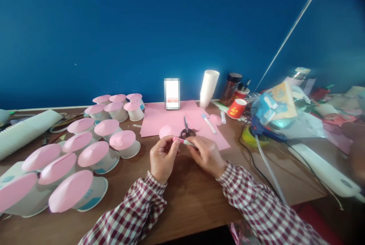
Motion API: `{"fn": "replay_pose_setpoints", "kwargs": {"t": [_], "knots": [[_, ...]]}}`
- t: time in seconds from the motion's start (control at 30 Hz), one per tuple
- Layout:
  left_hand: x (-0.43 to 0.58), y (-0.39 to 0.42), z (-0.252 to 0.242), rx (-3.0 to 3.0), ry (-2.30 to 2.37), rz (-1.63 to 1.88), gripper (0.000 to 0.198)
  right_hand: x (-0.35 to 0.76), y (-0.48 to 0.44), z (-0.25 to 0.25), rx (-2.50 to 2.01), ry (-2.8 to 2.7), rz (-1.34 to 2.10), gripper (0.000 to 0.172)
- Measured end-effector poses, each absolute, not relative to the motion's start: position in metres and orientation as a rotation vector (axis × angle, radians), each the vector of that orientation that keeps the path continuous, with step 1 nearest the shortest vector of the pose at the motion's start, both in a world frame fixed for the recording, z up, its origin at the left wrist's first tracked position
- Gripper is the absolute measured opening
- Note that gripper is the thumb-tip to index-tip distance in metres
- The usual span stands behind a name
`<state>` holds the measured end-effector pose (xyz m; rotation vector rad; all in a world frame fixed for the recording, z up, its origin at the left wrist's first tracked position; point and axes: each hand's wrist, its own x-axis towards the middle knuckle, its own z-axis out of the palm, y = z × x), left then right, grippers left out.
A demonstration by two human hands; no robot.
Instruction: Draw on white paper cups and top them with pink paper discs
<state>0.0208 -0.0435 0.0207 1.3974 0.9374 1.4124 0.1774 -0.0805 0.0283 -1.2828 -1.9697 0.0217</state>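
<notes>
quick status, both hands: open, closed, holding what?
Left hand: closed, pinching the pink end of a pen.
Right hand: closed on the white end of the same pen.

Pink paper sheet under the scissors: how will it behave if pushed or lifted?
Pink paper sheet looks thin and flat: probably light and floppy. Scissors rest on it, so a push would likely snag or crumple it.

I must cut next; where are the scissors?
Head view: the scissors lie mid-table on the pink paper, just beyond the left hand and right hand.
</notes>
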Motion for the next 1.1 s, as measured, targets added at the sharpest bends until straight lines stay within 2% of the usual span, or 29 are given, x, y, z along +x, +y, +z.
{"fn": "replay_pose_setpoints", "kwargs": {"t": [0.3,0.4,0.57,0.77,0.87,0.93,1.1], "knots": [[0.023,-0.047,0.025,1.469,0.944,1.464,0.017,0.17,-0.084,0.027,-1.273,-1.945,0.053,0.023],[0.021,-0.048,0.026,1.49,0.933,1.48,0.016,0.167,-0.085,0.03,-1.243,-1.879,0.274,0.021],[0.02,-0.046,0.028,1.477,0.919,1.402,0.019,0.166,-0.083,0.036,-1.205,-1.745,0.743,0.03],[0.024,-0.043,0.025,1.278,0.887,1.371,0.029,0.164,-0.081,0.035,-1.246,-1.77,0.531,0.022],[0.024,-0.041,0.021,1.171,0.881,1.342,0.027,0.166,-0.083,0.032,-1.272,-1.808,0.423,0.023],[0.024,-0.04,0.019,1.143,0.896,1.326,0.025,0.167,-0.084,0.03,-1.279,-1.814,0.413,0.026],[0.023,-0.045,0.022,1.173,0.894,1.329,0.025,0.171,-0.084,0.028,-1.253,-1.823,0.531,0.019]]}}
